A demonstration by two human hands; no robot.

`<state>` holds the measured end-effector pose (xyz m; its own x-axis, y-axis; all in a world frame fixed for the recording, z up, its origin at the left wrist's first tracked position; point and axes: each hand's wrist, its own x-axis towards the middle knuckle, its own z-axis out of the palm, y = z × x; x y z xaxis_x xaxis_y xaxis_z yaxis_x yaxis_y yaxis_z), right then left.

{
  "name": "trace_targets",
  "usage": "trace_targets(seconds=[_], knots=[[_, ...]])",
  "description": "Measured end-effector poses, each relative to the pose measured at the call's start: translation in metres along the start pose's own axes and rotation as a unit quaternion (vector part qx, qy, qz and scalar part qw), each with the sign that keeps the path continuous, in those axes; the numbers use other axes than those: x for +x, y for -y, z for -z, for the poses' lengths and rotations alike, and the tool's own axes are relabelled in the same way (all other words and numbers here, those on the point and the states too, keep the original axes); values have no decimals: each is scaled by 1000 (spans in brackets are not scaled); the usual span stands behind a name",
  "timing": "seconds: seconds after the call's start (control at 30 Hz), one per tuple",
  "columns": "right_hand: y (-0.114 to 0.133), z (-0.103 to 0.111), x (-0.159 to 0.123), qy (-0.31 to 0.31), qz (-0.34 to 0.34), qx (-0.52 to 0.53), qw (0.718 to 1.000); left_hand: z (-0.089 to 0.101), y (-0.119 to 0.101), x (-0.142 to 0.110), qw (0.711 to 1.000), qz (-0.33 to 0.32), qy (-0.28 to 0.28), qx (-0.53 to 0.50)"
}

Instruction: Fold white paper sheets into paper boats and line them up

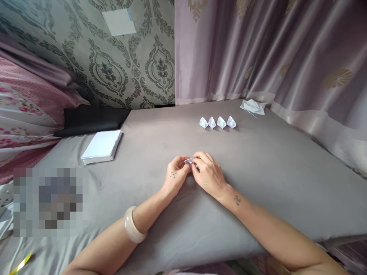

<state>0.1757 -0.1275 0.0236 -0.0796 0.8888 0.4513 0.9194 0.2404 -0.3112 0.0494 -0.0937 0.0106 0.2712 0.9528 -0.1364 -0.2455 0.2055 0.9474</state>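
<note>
Between my hands is a small piece of folded white paper point(189, 162), partly covered by fingers. My left hand point(177, 172) grips its left side with thumb and curled fingers. From the right, my right hand point(208, 172) pinches the same paper, its fingertips close to the left thumb. Both hands are held low over the grey cloth point(160, 133). Beyond them stands a row of several small folded white paper shapes point(221, 122), pointed and open at the top.
A thick stack of white paper point(102, 145) lies at the left. At the far right corner is a loose pile of white paper pieces point(253, 106) with a thin bluish stick. Black fabric point(91, 117) lies by the wall, and a curtain point(223, 49) hangs along the back.
</note>
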Motion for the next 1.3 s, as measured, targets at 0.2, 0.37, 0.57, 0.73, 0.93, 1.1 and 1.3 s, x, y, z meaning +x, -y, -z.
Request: trace_targets(seconds=[0.2, 0.37, 0.57, 0.73, 0.93, 1.1, 1.3], knots=[[2, -5, 2, 8, -10, 0, 1000, -6, -2, -3, 999, 15, -31, -5], [4, -15, 3, 13, -8, -48, 999, -9, -4, -6, 998, 23, -52, 1], [4, -16, 1, 8, 24, -57, 998, -6, -5, -5, 998, 49, -37, 15], [4, -14, 0, 1, 40, -27, 999, 0, -3, -2, 997, 51, 23, 57], [2, -15, 2, 26, 59, -17, 998, 6, -2, 1, 990, 50, 100, 91], [-11, -1, 6, 16, 38, 127, 991, 11, -9, 10, 998, 44, 18, 48], [-23, 9, 4, 19, 34, 174, 984, 24, -21, 17, 996, 57, -20, 59]])
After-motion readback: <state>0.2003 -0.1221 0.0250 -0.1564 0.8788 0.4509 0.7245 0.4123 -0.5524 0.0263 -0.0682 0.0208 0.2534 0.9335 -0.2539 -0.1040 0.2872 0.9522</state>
